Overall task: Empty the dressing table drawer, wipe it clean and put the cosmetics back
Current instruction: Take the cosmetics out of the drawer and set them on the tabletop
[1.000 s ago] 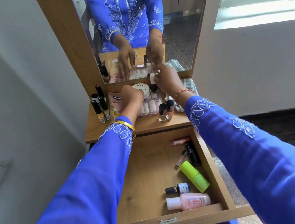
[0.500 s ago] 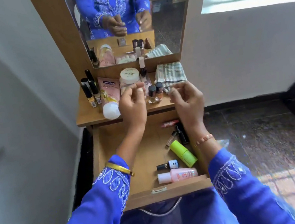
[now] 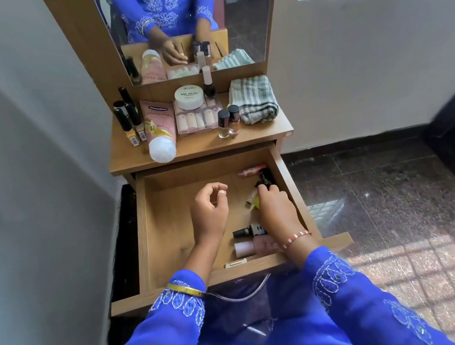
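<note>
**Mia:** What is near in the drawer (image 3: 167,233)?

**Sam:** A pink bottle (image 3: 255,246) lies by the near wall, and a small black bottle (image 3: 247,231) lies just behind it. They look light and smooth, so they may slip. It is best to hold each one round its middle.

**Mia:** And the hands?

**Sam:** The left hand (image 3: 210,214) hangs over the bare wood with loose, curled fingers and holds nothing. The right hand (image 3: 276,209) curls down on a green tube (image 3: 256,202), but whether it has a firm hold cannot be told. A tiny glass vial (image 3: 251,197) lies touching that hand and looks easy to break.

**Mia:** Farther back?

**Sam:** A black stick (image 3: 265,179) and a pink tube (image 3: 251,170) lie in the far right corner. The counter (image 3: 202,146) is crowded with nail polish (image 3: 228,121), a big tube (image 3: 159,129) and a folded cloth (image 3: 254,100).
</note>
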The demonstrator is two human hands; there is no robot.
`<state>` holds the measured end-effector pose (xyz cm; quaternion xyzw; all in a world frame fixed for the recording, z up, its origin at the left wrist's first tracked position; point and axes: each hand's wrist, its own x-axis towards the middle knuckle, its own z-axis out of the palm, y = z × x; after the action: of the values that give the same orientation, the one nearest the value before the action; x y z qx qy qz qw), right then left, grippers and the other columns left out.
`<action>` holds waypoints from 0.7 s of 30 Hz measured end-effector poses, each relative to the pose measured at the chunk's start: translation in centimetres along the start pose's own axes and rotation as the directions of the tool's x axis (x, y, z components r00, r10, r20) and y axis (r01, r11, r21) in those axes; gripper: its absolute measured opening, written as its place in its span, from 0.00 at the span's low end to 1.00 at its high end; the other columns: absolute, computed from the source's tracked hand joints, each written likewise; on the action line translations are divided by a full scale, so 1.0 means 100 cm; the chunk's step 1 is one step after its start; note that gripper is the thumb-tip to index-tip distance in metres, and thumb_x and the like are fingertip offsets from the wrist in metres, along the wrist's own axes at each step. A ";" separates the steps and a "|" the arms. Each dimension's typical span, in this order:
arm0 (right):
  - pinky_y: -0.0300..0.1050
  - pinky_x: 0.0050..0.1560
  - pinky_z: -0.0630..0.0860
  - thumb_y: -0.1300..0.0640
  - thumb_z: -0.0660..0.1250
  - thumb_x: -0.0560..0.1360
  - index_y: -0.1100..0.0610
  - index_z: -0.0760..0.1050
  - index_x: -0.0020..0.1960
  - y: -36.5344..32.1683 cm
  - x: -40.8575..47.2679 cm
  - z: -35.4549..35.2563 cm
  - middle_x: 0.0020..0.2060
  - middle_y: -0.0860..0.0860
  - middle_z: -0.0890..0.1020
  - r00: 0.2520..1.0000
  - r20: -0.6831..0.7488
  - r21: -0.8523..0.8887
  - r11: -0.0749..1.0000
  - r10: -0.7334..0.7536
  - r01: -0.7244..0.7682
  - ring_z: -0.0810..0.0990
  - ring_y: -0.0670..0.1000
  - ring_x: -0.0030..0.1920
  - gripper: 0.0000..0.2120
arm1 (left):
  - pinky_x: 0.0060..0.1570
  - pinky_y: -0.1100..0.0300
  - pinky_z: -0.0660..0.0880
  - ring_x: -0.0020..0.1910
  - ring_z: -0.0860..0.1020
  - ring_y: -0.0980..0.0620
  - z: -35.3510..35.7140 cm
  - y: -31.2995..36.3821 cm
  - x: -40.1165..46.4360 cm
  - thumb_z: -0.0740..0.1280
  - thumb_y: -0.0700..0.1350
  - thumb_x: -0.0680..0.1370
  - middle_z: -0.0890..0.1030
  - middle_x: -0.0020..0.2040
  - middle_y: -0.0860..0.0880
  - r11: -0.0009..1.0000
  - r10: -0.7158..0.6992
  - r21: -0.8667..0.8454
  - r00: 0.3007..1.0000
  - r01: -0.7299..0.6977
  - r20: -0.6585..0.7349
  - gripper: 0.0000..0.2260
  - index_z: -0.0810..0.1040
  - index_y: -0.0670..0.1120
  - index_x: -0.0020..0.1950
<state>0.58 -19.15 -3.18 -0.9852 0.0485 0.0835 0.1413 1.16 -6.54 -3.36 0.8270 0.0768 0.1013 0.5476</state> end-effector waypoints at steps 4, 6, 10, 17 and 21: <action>0.53 0.56 0.74 0.67 0.56 0.77 0.61 0.62 0.67 0.002 -0.001 0.003 0.59 0.61 0.73 1.000 0.001 -0.050 0.998 0.030 -0.030 0.75 0.62 0.57 0.19 | 0.35 0.74 0.67 0.39 0.75 0.54 0.000 -0.004 -0.001 0.62 0.36 0.74 0.79 0.40 0.51 0.995 0.010 0.094 0.995 -0.020 0.098 0.08 0.79 0.46 0.43; 0.53 0.55 0.74 0.67 0.56 0.77 0.61 0.63 0.65 0.003 0.000 0.002 0.58 0.61 0.74 1.000 0.008 -0.024 0.999 0.027 -0.027 0.76 0.63 0.57 0.17 | 0.37 0.67 0.68 0.39 0.75 0.53 0.001 -0.004 -0.003 0.62 0.36 0.74 0.80 0.40 0.50 0.991 -0.008 0.132 0.988 -0.013 0.151 0.08 0.80 0.45 0.44; 0.55 0.54 0.74 0.65 0.60 0.75 0.62 0.66 0.61 0.004 0.003 0.001 0.56 0.62 0.75 1.000 -0.024 0.048 0.999 -0.018 0.019 0.76 0.64 0.55 0.15 | 0.40 0.66 0.67 0.41 0.75 0.53 0.001 -0.006 -0.006 0.61 0.37 0.75 0.81 0.42 0.49 0.983 -0.041 0.182 0.971 -0.002 0.236 0.08 0.80 0.44 0.47; 0.45 0.51 0.78 0.63 0.73 0.67 0.57 0.70 0.60 -0.003 0.000 -0.009 0.51 0.53 0.79 0.986 -0.132 0.694 0.700 -0.106 0.169 0.78 0.49 0.47 0.23 | 0.47 0.64 0.69 0.51 0.77 0.49 0.003 -0.004 -0.007 0.60 0.43 0.79 0.80 0.52 0.44 0.993 -0.074 0.113 0.952 0.042 0.297 0.12 0.75 0.42 0.60; 0.44 0.49 0.79 0.64 0.75 0.66 0.58 0.69 0.56 -0.002 0.002 -0.011 0.47 0.55 0.79 0.987 -0.139 0.825 0.541 -0.085 0.163 0.79 0.50 0.46 0.22 | 0.53 0.62 0.70 0.55 0.73 0.54 0.000 -0.001 -0.006 0.59 0.44 0.80 0.76 0.56 0.48 0.995 -0.095 0.007 0.936 0.098 0.338 0.15 0.71 0.42 0.65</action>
<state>0.92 -19.31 -2.17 -0.8040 0.0180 -0.0004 0.5944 0.55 -6.70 -3.49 0.8247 0.0217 -0.0686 0.5610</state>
